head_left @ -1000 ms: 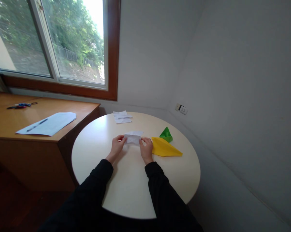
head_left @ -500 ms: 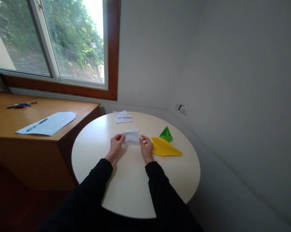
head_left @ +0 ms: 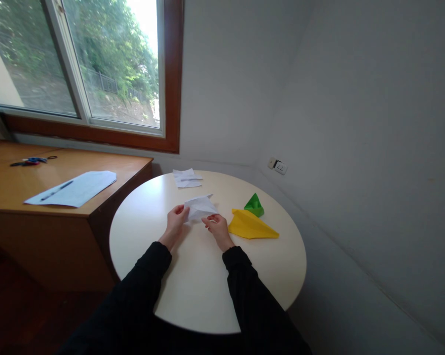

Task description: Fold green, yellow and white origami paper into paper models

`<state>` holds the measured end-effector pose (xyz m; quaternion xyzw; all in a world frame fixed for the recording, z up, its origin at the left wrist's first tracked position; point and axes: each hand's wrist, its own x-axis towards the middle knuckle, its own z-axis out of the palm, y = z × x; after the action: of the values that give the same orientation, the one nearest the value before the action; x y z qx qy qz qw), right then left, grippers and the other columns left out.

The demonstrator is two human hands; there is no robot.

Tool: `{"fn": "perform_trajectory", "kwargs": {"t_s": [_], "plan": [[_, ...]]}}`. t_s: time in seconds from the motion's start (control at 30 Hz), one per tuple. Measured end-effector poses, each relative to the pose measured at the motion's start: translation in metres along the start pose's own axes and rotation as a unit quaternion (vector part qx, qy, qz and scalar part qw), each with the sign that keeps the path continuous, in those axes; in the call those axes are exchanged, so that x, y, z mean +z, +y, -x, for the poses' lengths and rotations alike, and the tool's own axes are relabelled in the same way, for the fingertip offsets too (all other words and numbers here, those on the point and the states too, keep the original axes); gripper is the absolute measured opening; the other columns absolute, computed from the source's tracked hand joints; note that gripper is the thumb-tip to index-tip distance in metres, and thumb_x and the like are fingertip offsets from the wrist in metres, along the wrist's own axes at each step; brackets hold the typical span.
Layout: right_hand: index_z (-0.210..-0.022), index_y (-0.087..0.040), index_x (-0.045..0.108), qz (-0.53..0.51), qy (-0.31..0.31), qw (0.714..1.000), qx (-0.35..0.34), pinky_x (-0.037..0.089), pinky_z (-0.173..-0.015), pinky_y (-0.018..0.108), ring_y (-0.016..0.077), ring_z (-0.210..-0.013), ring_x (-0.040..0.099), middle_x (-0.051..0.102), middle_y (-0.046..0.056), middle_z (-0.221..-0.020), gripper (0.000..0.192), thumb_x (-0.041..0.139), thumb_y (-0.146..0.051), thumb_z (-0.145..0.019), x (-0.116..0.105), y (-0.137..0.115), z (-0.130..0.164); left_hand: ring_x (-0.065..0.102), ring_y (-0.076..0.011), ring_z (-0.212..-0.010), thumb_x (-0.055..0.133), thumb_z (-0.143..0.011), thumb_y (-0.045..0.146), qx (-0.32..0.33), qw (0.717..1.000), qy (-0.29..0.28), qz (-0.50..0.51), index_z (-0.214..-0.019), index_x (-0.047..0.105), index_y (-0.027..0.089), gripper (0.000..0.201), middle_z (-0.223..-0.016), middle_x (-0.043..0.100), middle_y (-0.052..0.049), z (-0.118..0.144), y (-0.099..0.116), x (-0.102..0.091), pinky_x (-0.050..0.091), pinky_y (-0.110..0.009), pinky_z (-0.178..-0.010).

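A folded sheet of white paper (head_left: 199, 207) is tilted above the round table, its creased edge slanting up toward the right. My left hand (head_left: 175, 220) pinches its left edge between thumb and fingers. At the lower right edge, my right hand (head_left: 217, 228) has its fingers closed on the paper, the fingertips pointing left. Just right of that hand lies a yellow paper plane (head_left: 252, 226). Behind the plane sits a small green folded paper (head_left: 254, 205) with raised points.
Several folded white papers (head_left: 187, 178) lie at the far edge of the round table (head_left: 196, 291). On the wooden desk (head_left: 129, 172) at left are white sheets (head_left: 91, 185), a black pen (head_left: 57, 191) and scissors (head_left: 32, 161). A wall socket (head_left: 280, 167) is at right.
My right hand has moved left and slightly down, from the paper's right edge to its lower edge. The paper has turned, its right side now slanting. The left hand stays nearly in place.
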<state>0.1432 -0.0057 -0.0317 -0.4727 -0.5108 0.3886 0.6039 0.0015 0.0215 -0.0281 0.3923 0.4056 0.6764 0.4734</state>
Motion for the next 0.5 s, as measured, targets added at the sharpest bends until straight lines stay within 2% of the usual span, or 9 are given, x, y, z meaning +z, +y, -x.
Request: {"fn": "perform_trajectory", "kwargs": {"t_s": [0.2,0.33,0.4,0.5], "plan": [[-0.065,-0.012,0.064,-0.014,-0.016,1.0,-0.001,0.038,-0.043,0.023,0.0111,-0.046,0.05,0.061,0.002,-0.053,0.032,0.068,-0.043,-0.061,0.003,-0.001,0.004,0.058,-0.0147,-0.06,0.076,-0.048,0.044,-0.026,0.999,-0.039,-0.01,-0.082,0.057,0.014,0.049,-0.067,0.064,-0.004,0.007,0.005,0.004,0.043,-0.028,-0.058],[-0.056,-0.013,0.062,-0.015,-0.001,1.0,-0.015,0.041,-0.047,0.024,0.012,-0.047,0.051,0.058,0.001,-0.048,0.032,0.066,-0.043,-0.063,0.001,0.0,0.002,0.054,-0.0115,-0.052,0.074,-0.052,0.041,-0.032,0.997,-0.066,-0.019,-0.098,0.052,0.014,0.057,-0.061,0.06,0.001,0.013,0.009,0.005,0.041,-0.024,-0.052],[-0.058,-0.013,0.063,-0.014,0.008,1.0,-0.027,0.043,-0.05,0.025,0.0129,-0.05,0.053,0.061,0.001,-0.051,0.029,0.066,-0.042,-0.063,0.001,0.001,0.001,0.051,-0.0096,-0.048,0.073,-0.055,0.039,-0.028,0.996,-0.079,-0.027,-0.105,0.049,0.015,0.06,-0.057,0.056,0.005,0.016,0.011,0.006,0.037,-0.022,-0.048],[-0.065,-0.013,0.066,-0.008,0.031,0.998,-0.048,0.045,-0.056,0.027,0.0152,-0.058,0.056,0.066,0.003,-0.061,0.026,0.066,-0.039,-0.063,0.0,0.002,-0.001,0.048,-0.0087,-0.046,0.072,-0.055,0.036,-0.021,0.993,-0.104,-0.043,-0.104,0.051,0.016,0.057,-0.053,0.051,0.008,0.02,0.012,0.008,0.034,-0.02,-0.046]]}}
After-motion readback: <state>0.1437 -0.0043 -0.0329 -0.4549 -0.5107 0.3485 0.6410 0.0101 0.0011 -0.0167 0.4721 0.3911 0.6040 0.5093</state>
